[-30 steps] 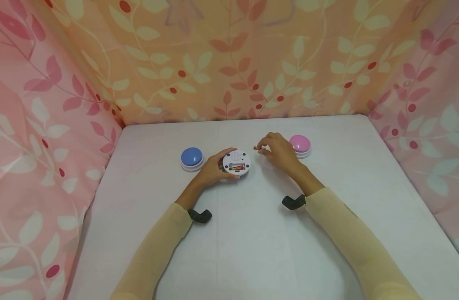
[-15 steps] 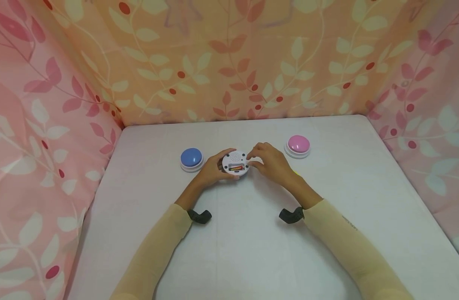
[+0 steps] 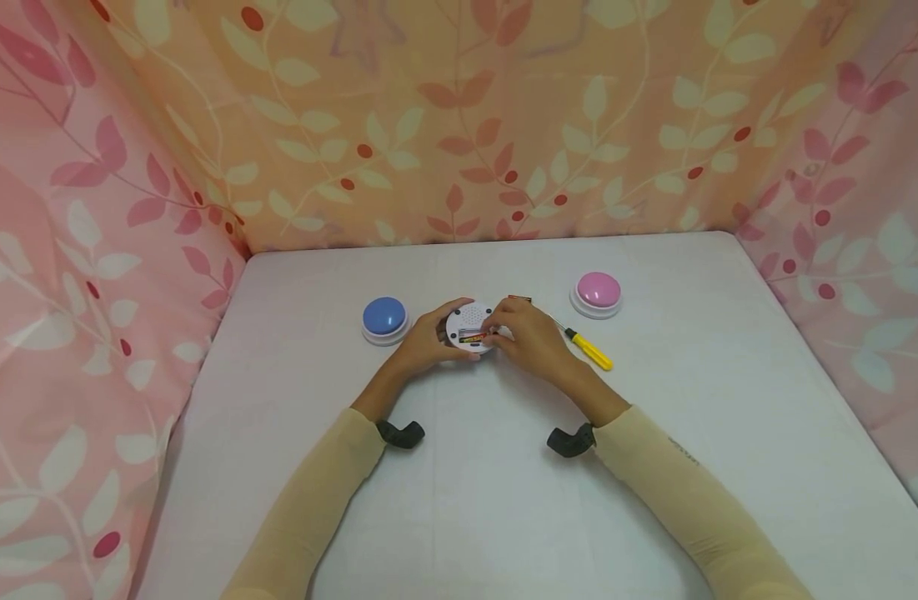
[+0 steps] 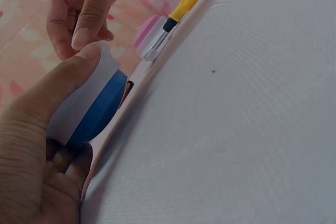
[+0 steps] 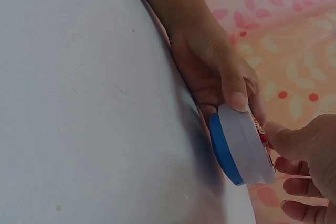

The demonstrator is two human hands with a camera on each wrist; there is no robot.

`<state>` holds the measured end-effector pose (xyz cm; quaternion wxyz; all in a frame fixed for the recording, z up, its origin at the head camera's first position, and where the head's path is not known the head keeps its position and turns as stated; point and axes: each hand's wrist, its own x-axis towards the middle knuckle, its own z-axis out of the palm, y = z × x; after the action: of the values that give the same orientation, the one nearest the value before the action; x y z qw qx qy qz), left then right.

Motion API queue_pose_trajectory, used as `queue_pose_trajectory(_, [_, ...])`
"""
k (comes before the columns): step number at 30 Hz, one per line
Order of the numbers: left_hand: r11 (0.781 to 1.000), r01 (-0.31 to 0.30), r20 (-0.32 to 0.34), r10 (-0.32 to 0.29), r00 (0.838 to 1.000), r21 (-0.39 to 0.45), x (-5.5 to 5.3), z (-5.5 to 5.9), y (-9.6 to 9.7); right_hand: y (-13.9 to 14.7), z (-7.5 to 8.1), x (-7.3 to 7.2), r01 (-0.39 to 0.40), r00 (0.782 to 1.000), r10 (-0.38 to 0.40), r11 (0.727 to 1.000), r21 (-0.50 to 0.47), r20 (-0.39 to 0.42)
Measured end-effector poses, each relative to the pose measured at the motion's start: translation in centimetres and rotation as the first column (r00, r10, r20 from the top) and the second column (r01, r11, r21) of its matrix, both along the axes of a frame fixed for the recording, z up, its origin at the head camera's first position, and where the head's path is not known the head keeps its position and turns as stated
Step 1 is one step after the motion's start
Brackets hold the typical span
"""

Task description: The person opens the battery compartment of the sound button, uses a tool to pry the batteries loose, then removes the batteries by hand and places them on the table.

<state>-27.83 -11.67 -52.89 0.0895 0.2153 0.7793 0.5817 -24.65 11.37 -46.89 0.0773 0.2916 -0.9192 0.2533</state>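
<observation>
My left hand [image 3: 428, 337] grips a round push-button device [image 3: 462, 317], thumb and fingers at its rim. Its white underside faces up and its blue dome [image 4: 102, 111] faces down in the left wrist view. A battery [image 3: 471, 338] with a red label lies in the open compartment, its label showing above the rim in the right wrist view. At the compartment's right end, my right hand [image 3: 529, 337] pinches the battery with thumb and fingertips, which partly hide it. Another red battery [image 3: 520, 297] lies on the table just behind my right hand.
A screwdriver with a yellow handle [image 3: 592, 351] lies right of my right hand. A blue push button [image 3: 384, 317] stands at the left and a pink one [image 3: 599, 292] at the right. Patterned curtains hang behind and beside the white table [image 3: 489, 500].
My right hand has come leftward from the loose battery to the device's compartment, uncovering the screwdriver and that battery. The left hand and the device have stayed in place.
</observation>
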Motion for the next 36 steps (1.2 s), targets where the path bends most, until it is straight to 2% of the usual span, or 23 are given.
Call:
queue_pose_trajectory(12, [1.000,0.015,-0.036,-0.014,0.999,0.018,0.0,-0.4,0.0,-0.1,-0.3,0.0,0.007,0.998,-0.005,1.000,0.028,-0.064])
queue_pose_trajectory(13, [1.000,0.019,-0.034,-0.019,0.999,0.013,0.2,0.0,0.0,-0.1,-0.3,0.0,0.006,0.997,-0.004,1.000,0.023,-0.074])
queue_pose_trajectory(19, [1.000,0.028,-0.011,-0.028,1.000,0.002,0.0,0.1,0.0,-0.1,-0.6,-0.2,-0.018,0.994,0.018,1.000,0.001,-0.108])
queue_pose_trajectory(20, [1.000,0.023,-0.013,-0.023,1.000,0.009,-0.3,-0.4,0.0,-0.1,-0.7,-0.2,-0.022,0.994,0.022,1.000,-0.002,-0.110])
queue_pose_trajectory(27, [1.000,0.017,-0.017,-0.017,1.000,0.015,-0.3,-0.6,0.0,0.0,-0.8,-0.2,-0.020,0.995,0.018,1.000,-0.022,-0.099])
queue_pose_trajectory(32, [1.000,0.017,-0.013,-0.017,1.000,-0.003,0.0,0.0,0.1,0.1,-0.5,-0.1,-0.027,0.993,0.022,0.999,-0.040,-0.116])
queue_pose_trajectory(36, [1.000,0.019,-0.010,-0.019,1.000,-0.007,0.8,1.4,0.2,0.2,-0.1,0.0,-0.043,0.991,0.034,0.997,-0.067,-0.129])
